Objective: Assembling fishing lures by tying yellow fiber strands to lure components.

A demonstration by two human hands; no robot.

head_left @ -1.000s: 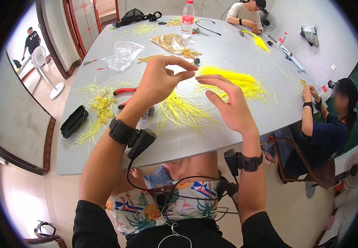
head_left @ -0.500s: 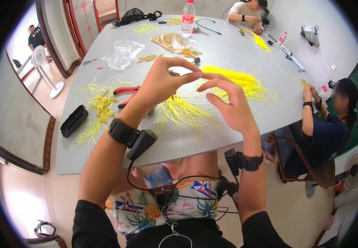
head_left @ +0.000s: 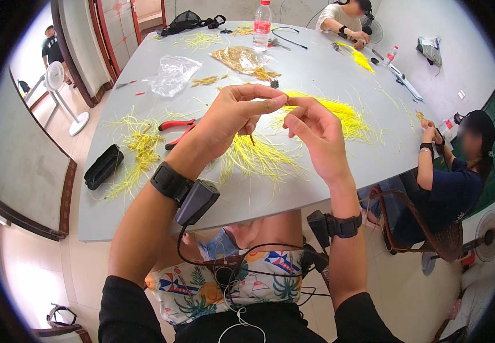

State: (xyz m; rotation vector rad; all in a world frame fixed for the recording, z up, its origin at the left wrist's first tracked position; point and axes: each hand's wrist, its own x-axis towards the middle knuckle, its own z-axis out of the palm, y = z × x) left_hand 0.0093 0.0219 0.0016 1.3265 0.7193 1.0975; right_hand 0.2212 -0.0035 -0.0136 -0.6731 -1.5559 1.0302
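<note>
My left hand (head_left: 233,117) is raised over the table, thumb and forefinger pinched together, with its other fingers curled. A thin reddish-brown tip (head_left: 252,139) pokes out below those fingers; the rest of it is hidden. My right hand (head_left: 319,131) meets the left fingertips, its own fingers bent in a pinch. What lies between the fingertips is too small to make out. Beneath the left hand a loose fan of thin yellow strands (head_left: 259,163) spreads on the grey table (head_left: 247,204). Behind my right hand lies a thicker bright yellow bundle of strands (head_left: 344,120).
To the left are red-handled pliers (head_left: 173,124), tangled yellow strands (head_left: 139,150) and a black tray (head_left: 103,167). Farther back lie a clear bag (head_left: 173,74), a bag of tan pieces (head_left: 237,58) and a bottle (head_left: 261,31). Two people sit along the table's right and far sides.
My hands have drawn closer, with the left shifting slightly right and down. My right fingers have curled in. The reddish-brown tip shows more clearly below my left hand.
</note>
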